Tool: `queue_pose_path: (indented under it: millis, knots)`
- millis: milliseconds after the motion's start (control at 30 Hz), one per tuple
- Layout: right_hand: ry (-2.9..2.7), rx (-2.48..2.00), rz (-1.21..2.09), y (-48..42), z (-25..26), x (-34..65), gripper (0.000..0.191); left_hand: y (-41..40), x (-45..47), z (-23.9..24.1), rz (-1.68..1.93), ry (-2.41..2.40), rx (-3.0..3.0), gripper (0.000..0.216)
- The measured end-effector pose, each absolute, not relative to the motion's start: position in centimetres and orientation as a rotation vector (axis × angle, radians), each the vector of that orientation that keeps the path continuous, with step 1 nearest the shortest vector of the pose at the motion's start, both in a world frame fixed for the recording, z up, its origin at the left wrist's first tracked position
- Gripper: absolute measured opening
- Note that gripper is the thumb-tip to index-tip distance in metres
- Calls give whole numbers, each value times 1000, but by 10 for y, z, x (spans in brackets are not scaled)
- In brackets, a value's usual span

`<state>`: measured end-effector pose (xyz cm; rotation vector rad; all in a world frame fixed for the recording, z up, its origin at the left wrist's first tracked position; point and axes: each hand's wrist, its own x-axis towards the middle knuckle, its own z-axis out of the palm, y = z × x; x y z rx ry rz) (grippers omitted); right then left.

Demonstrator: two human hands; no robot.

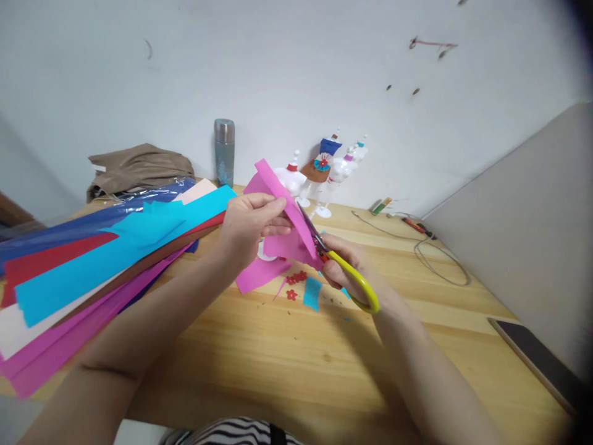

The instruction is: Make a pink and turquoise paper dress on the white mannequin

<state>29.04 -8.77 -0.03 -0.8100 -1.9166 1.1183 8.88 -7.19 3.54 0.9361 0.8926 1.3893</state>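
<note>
My left hand [252, 219] pinches a folded strip of pink crepe paper [296, 219] above the middle of the table. Yellow-handled scissors [354, 278] are gripped in my right hand [345, 259], their blades pointing up and left along the strip's right edge. How far apart the blades are I cannot tell. Below the hands lie a loose pink piece [262, 275], a few red paper flowers [291, 295] and a small blue paper piece [312, 293]. Behind the strip stand several small white mannequin figures [345, 168]; one wears a blue and brown paper outfit [317, 172].
Colored crepe paper strips [115, 259] spread across the left side of the table [222, 371]. A thermos [224, 153] and brown cloth [139, 167] stand near the wall. On the right are a cable [445, 278], a glue stick [381, 206] and a dark flat device [532, 358].
</note>
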Motion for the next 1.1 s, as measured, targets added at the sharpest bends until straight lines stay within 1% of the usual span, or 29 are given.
queue_pose_path:
  millis: [267,700,967,1100]
  knots:
    - [-1915,-791,1097,-87,-3,291,37,-70,88,33,1397,851,939,16]
    - [-1897,-819,1087,-88,-5,288,45,-72,90,36,1400,887,914,14]
    - [-1874,-830,1104,-87,-8,288,42,-74,91,38,1375,871,888,13]
    - [-1879,-849,1094,-88,-5,288,45,-74,91,37,1378,873,883,11]
